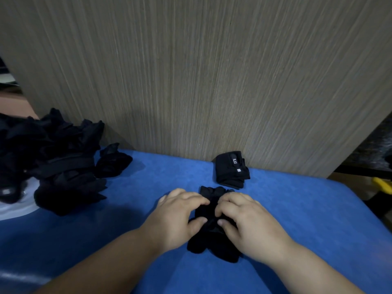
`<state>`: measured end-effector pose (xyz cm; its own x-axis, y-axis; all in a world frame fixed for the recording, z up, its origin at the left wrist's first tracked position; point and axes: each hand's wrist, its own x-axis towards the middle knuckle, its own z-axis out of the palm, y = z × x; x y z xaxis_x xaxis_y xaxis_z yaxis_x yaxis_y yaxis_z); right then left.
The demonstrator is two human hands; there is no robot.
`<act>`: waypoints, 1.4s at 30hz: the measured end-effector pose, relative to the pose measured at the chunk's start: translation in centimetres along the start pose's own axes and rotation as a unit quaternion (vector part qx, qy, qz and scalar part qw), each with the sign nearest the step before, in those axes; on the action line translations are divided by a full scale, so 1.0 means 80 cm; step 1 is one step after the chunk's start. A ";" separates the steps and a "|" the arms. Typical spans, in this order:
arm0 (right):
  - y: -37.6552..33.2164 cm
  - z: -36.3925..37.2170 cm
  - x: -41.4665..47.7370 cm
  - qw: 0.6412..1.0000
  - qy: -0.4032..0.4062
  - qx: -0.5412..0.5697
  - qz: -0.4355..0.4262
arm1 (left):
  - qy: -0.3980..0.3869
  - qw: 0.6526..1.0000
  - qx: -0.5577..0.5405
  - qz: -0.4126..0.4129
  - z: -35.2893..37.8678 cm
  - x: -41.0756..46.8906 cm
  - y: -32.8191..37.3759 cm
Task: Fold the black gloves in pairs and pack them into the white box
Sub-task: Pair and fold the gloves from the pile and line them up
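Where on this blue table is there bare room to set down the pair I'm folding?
Bare blue table lies right of the right hand and the folded pair, out to the edge. Another patch sits between the glove pile and the left hand gripping the gloves. The left side is crowded by the pile.

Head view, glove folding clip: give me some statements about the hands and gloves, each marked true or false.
1. Both the left hand and the right hand grip the glove bundle on the blue table. True.
2. The folded pair with a white label lies beyond the hands, near the wood-grain panel. True.
3. The loose glove pile lies to the person's right. False: it is on the left.
4. The folded pair sits inside a box. False: it lies directly on the table.
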<state>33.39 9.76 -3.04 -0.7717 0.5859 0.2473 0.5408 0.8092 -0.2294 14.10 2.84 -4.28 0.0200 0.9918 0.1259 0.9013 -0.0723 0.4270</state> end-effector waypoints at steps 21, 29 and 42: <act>-0.004 0.008 -0.006 0.993 -0.105 0.052 0.011 | 0.007 1.000 0.003 0.015 -0.012 0.002 -0.005; -0.024 0.008 0.000 0.996 -0.089 0.020 0.024 | -0.038 0.996 0.074 0.003 -0.012 -0.016 -0.008; -0.027 0.007 -0.002 0.991 -0.134 -0.022 -0.007 | -0.148 0.979 0.138 -0.015 -0.003 -0.024 -0.009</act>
<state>32.18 7.89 -3.12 -0.8368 0.5474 -0.0101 0.5395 0.8214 -0.1852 13.32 0.98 -4.62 0.0790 0.9832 -0.1648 0.9852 -0.0518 0.1632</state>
